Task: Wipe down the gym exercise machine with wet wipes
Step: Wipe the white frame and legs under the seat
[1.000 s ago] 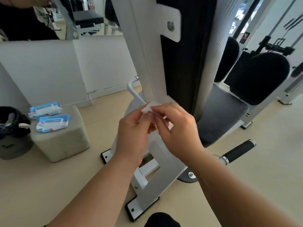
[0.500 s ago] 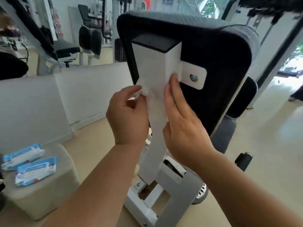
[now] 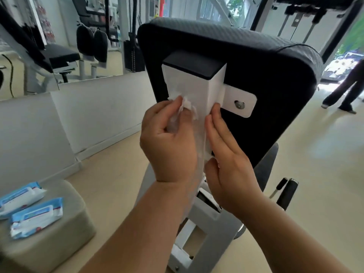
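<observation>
Left hand [image 3: 167, 142] pinches a wet wipe [image 3: 187, 106] against the white post [image 3: 199, 89] — at its 3 o'clock, the straight-fingered right hand [image 3: 226, 154] seemingly touches the post.

A left hand [image 3: 169, 142] presses a crumpled wet wipe [image 3: 187, 105] against a white post [image 3: 195, 91]; the right hand [image 3: 226, 154] lies flat beside it, 2 wipe packs [image 3: 29, 209] nearby.

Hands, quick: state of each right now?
Left hand: closed on the wet wipe, pressing it to the white post.
Right hand: open, straight fingers flat against the post's right side.
</observation>
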Tool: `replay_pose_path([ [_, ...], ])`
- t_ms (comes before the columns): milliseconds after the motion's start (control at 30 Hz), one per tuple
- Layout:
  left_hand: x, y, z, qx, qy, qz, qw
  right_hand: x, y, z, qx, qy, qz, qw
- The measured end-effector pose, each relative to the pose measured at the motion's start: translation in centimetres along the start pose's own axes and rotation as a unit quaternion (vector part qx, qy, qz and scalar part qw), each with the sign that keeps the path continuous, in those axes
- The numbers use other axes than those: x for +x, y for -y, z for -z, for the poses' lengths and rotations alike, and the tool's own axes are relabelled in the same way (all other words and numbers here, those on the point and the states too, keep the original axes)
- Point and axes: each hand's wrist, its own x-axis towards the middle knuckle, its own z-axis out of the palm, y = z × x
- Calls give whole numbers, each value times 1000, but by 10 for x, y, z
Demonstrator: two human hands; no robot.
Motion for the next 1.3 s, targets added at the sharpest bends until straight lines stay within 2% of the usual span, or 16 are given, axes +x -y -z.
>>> replay_pose_path([
  [133,16,-1,-3,-1,-48,16,999,-2,1,5,18,12,5,1000],
  [300,-20,-12,-1,11,41,-83,996,-1,0,0,39,24,0,999],
  [367,-10,-10,0,8,16,-46,999,-2,2,-1,57,25,-5,998],
  [467,15,-9,0,-47,-44,70,995,-3,6,0,76,33,-24,996],
  [533,14,-14,-1,-52,-29,58,997,-3,4,-1,82,30,-29,996],
  [633,-2,-20,-2,-15,32,-34,999,-3,0,-4,97,22,-18,995],
  [667,0,-18,-2,-19,26,-35,999,-3,0,-4,99,25,-17,995],
  [800,28,-10,-2,-77,-44,101,991,-3,-3,-2,102,53,-32,993],
  [867,20,-10,-2,-50,-30,70,996,-3,-5,-2,111,50,-29,992],
  [967,-7,-17,-5,0,21,-61,998,-2,-9,-3,130,38,-19,991],
  [1000,-9,-18,-7,0,24,-79,997,-2,-10,-3,132,38,-19,990],
  [1033,-6,-18,-8,-6,12,-76,997,-2,-10,-3,130,38,-19,991],
  [1167,19,-8,-3,-56,-33,31,997,-5,-5,-3,131,40,-34,990],
  [1300,-3,23,4,-31,20,103,994,-6,-4,-6,138,32,-36,989],
])
